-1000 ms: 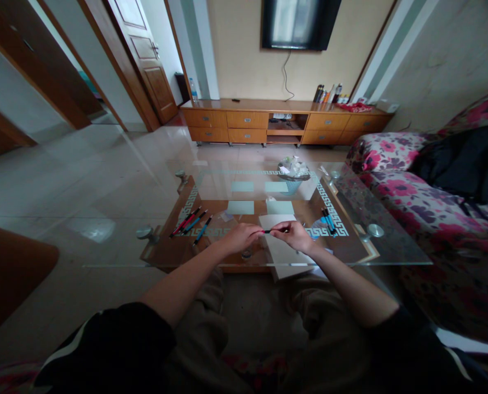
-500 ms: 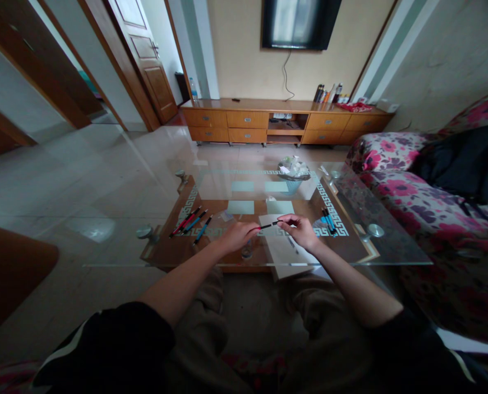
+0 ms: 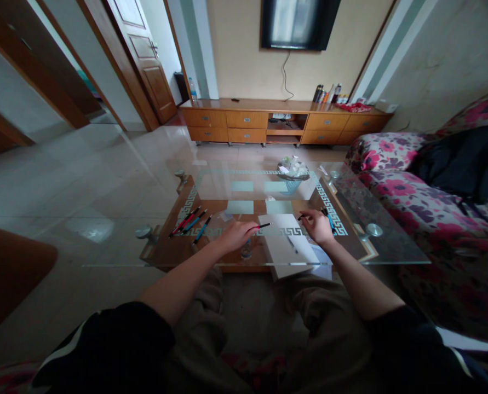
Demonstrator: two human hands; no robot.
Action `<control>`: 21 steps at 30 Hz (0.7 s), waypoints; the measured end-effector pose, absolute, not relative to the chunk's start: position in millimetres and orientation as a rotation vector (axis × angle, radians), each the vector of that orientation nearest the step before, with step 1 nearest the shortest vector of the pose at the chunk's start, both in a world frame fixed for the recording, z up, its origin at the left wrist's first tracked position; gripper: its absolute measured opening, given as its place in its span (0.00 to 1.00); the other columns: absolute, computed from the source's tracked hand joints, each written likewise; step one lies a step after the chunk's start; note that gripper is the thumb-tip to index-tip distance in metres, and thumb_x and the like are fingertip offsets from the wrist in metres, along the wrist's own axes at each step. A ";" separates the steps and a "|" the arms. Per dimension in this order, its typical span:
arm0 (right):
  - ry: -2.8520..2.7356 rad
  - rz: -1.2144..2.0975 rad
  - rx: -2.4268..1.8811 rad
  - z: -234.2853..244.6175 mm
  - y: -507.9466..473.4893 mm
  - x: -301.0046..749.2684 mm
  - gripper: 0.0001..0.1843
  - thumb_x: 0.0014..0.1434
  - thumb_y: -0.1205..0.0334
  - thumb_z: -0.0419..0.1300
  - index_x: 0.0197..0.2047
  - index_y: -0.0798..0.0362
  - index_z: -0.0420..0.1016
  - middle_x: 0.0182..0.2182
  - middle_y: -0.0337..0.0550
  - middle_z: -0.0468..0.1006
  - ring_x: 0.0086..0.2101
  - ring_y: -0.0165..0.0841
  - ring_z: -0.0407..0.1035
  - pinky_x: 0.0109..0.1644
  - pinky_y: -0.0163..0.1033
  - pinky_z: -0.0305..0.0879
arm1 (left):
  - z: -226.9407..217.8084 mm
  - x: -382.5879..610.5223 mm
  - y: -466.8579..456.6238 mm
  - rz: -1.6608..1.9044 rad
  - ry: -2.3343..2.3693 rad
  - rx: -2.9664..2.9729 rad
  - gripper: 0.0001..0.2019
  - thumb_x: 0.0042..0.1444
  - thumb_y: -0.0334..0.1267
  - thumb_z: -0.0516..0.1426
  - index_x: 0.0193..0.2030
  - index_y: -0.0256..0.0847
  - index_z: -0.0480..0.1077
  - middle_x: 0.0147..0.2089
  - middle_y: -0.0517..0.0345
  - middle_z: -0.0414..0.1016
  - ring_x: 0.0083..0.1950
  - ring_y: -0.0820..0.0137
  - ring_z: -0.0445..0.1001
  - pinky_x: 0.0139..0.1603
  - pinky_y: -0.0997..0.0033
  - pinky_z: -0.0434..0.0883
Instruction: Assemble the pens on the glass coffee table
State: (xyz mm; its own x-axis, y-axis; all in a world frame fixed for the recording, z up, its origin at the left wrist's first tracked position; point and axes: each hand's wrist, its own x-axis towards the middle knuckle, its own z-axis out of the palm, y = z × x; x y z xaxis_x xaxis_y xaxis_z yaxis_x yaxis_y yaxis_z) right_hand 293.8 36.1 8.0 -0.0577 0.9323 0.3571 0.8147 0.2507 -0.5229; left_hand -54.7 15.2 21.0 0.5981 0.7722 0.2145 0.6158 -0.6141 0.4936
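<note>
My left hand (image 3: 239,234) is closed on a slim red-and-black pen (image 3: 265,225), whose bare tip points right. To its right, and apart from the pen, my right hand (image 3: 317,225) pinches a small black piece that looks like the pen cap (image 3: 300,218). Both hands are over the glass table (image 3: 145,257). Left of them lie a red-and-black pen (image 3: 184,221) and several others, among them a blue-and-black pen (image 3: 202,230). Close beside my right hand are blue-and-black pieces (image 3: 329,220), partly hidden by it.
White paper (image 3: 279,249) shows through the glass below my hands. A small clear container (image 3: 246,250) is near my left wrist. Toward the back is a blue basket (image 3: 291,186) with crumpled plastic. A flowered sofa (image 3: 395,189) stands right, a wooden cabinet (image 3: 247,119) beyond.
My right hand has moved right, away from my left hand, taking the black cap off the pen. The pen's tip now shows. My left hand has barely moved.
</note>
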 end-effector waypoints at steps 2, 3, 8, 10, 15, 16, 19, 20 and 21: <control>-1.911 0.222 -1.635 3.5 38.2 297.4 0.17 0.61 0.63 0.58 0.51 0.56 0.82 0.45 0.51 0.84 0.40 0.41 0.76 0.51 0.46 0.71 | 20.6 -54.9 15.2 0.590 1.116 2.463 0.17 0.74 0.46 0.48 0.52 0.43 0.76 0.46 0.54 0.82 0.44 0.67 0.79 0.47 0.70 0.71; -1.911 0.222 -1.652 1.8 39.2 298.0 0.18 0.61 0.63 0.58 0.51 0.56 0.82 0.45 0.51 0.84 0.40 0.41 0.76 0.51 0.46 0.71 | 20.1 -55.0 15.3 0.592 1.114 2.467 0.17 0.74 0.46 0.48 0.52 0.43 0.76 0.46 0.54 0.82 0.44 0.67 0.79 0.47 0.70 0.71; -1.958 0.234 -1.703 -3.0 41.6 296.6 0.18 0.61 0.65 0.59 0.53 0.56 0.81 0.44 0.50 0.84 0.42 0.40 0.75 0.51 0.44 0.70 | 16.7 -55.4 16.4 0.597 1.112 2.480 0.18 0.74 0.47 0.47 0.52 0.43 0.76 0.46 0.55 0.82 0.45 0.67 0.79 0.48 0.70 0.71; -1.998 0.234 -1.724 -3.6 41.7 295.8 0.18 0.62 0.64 0.59 0.53 0.55 0.81 0.43 0.50 0.84 0.43 0.41 0.75 0.52 0.44 0.69 | 16.5 -55.5 16.3 0.596 1.111 2.481 0.18 0.74 0.47 0.47 0.52 0.43 0.75 0.46 0.54 0.82 0.45 0.67 0.79 0.48 0.70 0.71; -2.069 0.182 -1.754 -1.2 40.1 293.2 0.17 0.63 0.63 0.59 0.53 0.55 0.81 0.42 0.51 0.84 0.47 0.44 0.72 0.54 0.45 0.67 | 17.9 -55.3 15.1 0.593 1.102 2.465 0.18 0.74 0.47 0.47 0.53 0.42 0.75 0.47 0.53 0.82 0.46 0.66 0.79 0.48 0.69 0.71; -2.079 0.170 -1.757 -0.3 39.3 292.5 0.17 0.63 0.63 0.59 0.53 0.55 0.81 0.42 0.51 0.84 0.47 0.44 0.72 0.54 0.45 0.67 | 18.0 -55.1 15.0 0.594 1.102 2.464 0.18 0.74 0.47 0.47 0.52 0.42 0.75 0.47 0.53 0.82 0.46 0.66 0.79 0.49 0.69 0.71; -2.107 0.144 -1.770 1.8 36.7 290.6 0.17 0.63 0.63 0.58 0.53 0.54 0.80 0.42 0.50 0.84 0.47 0.45 0.71 0.51 0.45 0.67 | 18.3 -54.5 14.6 0.600 1.096 2.459 0.18 0.74 0.47 0.47 0.53 0.42 0.76 0.47 0.53 0.82 0.46 0.66 0.79 0.49 0.68 0.71; -2.116 0.139 -1.775 2.1 35.9 290.3 0.17 0.63 0.63 0.58 0.53 0.54 0.80 0.42 0.50 0.84 0.47 0.46 0.71 0.51 0.45 0.67 | 18.5 -54.4 14.5 0.601 1.095 2.458 0.18 0.74 0.47 0.47 0.53 0.43 0.76 0.47 0.53 0.82 0.46 0.66 0.79 0.49 0.68 0.71; -2.125 0.139 -1.779 2.0 35.2 290.2 0.18 0.63 0.64 0.57 0.54 0.54 0.80 0.42 0.50 0.84 0.48 0.46 0.71 0.50 0.45 0.67 | 18.8 -54.2 14.3 0.601 1.096 2.458 0.18 0.74 0.47 0.47 0.53 0.43 0.76 0.47 0.53 0.82 0.46 0.66 0.79 0.49 0.69 0.71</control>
